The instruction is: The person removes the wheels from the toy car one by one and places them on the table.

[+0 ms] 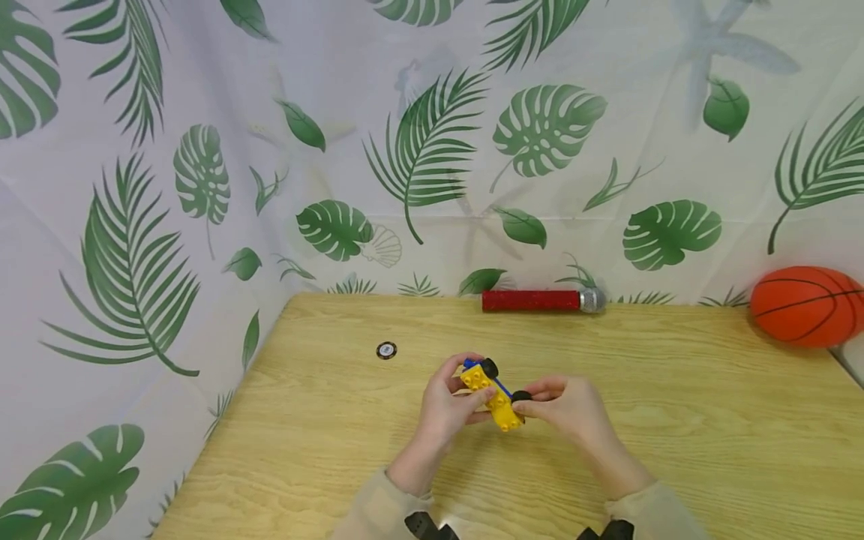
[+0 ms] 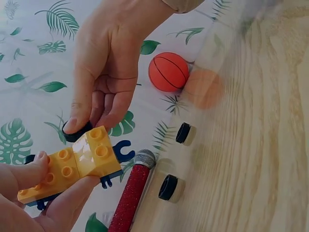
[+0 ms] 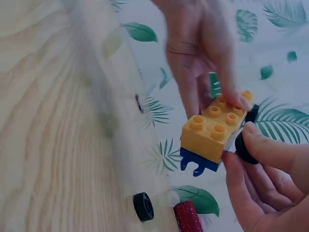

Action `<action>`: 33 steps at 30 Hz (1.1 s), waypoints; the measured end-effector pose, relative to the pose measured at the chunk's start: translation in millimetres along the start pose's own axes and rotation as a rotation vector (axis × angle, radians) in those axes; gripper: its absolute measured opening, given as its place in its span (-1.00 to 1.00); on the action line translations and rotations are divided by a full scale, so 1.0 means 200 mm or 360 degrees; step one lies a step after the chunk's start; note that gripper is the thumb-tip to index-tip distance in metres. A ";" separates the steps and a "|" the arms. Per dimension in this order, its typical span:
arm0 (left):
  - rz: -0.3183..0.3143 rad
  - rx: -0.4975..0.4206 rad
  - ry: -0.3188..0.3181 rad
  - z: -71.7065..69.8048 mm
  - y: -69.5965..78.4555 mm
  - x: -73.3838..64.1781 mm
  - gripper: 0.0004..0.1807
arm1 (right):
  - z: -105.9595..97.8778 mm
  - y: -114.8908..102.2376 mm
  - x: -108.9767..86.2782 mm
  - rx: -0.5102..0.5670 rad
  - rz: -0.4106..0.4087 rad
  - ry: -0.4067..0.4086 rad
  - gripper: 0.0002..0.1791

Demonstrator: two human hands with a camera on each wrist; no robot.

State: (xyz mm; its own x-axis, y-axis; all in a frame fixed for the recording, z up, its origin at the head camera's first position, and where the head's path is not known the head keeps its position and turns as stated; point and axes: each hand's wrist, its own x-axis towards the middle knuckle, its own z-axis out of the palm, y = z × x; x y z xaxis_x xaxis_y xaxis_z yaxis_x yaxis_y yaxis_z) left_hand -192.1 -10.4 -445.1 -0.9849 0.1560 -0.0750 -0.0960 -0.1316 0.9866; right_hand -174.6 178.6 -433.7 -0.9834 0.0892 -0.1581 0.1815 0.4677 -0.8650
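Observation:
My left hand [image 1: 445, 403] grips a toy car [image 2: 99, 151] made of yellow studded bricks on a dark blue base with open hooks at one end. Its thumb lies along the studs, fingers on the opposite side. My right hand [image 1: 575, 411] pinches a black wheel [image 3: 245, 149] between thumb and fingers, right at the side of the base. Another black wheel [image 1: 490, 367] sits on the same side of the car, nearer its other end. The car is held tilted above the table.
Two loose black wheels, one upright [image 2: 168, 187] and another [image 2: 183, 133] beyond it, stand on the wooden table [image 1: 324, 420]. A round chip [image 1: 387, 350] lies left of the hands. A red microphone [image 1: 533, 301] and an orange basketball [image 1: 806, 306] are by the leaf-print curtain [image 1: 432, 247].

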 end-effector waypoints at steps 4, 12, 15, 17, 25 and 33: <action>0.0013 -0.0098 -0.0037 -0.04 0.00 0.00 -0.46 | -0.02 -0.01 0.00 0.0280 0.0021 -0.0071 -0.53; -0.0041 -0.0149 -0.0088 -0.07 0.02 0.01 -0.36 | -0.06 -0.02 0.00 0.0633 -0.0029 -0.0163 -0.44; -0.0052 -0.0191 -0.0082 -0.07 0.02 0.01 -0.35 | -0.08 -0.02 0.00 0.0641 -0.0030 -0.0172 -0.41; -0.0052 -0.0207 -0.0086 -0.08 0.02 0.01 -0.34 | -0.10 -0.02 0.00 0.0659 -0.0029 -0.0175 -0.39; -0.0022 -0.0231 -0.0123 -0.10 0.04 0.01 -0.35 | -0.15 0.00 0.00 0.0710 -0.0066 -0.0150 -0.34; -0.0020 -0.0256 -0.0105 -0.10 0.04 0.01 -0.35 | -0.20 0.02 -0.01 0.0884 -0.0112 -0.0149 -0.58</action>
State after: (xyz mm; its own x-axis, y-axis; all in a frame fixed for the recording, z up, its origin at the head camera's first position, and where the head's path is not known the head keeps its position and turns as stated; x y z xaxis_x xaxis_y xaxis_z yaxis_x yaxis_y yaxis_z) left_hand -197.7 -31.2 -440.6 -0.9724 0.2219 -0.0726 -0.1355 -0.2833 0.9494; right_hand -171.6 215.4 -417.9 -0.9937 -0.0158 -0.1109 0.1117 -0.0656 -0.9916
